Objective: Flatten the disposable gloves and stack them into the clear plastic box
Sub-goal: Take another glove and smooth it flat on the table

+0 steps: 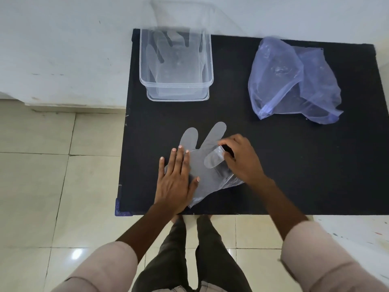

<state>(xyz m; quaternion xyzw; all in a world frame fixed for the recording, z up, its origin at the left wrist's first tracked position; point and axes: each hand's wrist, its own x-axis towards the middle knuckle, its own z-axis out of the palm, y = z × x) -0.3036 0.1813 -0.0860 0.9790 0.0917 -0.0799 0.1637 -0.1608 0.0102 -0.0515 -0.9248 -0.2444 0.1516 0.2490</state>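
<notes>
A clear disposable glove (205, 165) lies on the black table (294, 165) near its front edge, two fingers pointing away from me and one folded back over the palm. My left hand (176, 180) rests flat, fingers spread, on the glove's left side. My right hand (242, 159) pinches the glove's right edge by the folded finger. The clear plastic box (176, 66) stands at the back left of the table, with at least one flattened glove (172, 53) lying inside it.
A crumpled bluish plastic bag (294, 81) sits at the back right of the table. A white wall runs behind and to the left. Tiled floor lies left of the table and below its front edge, where my legs stand.
</notes>
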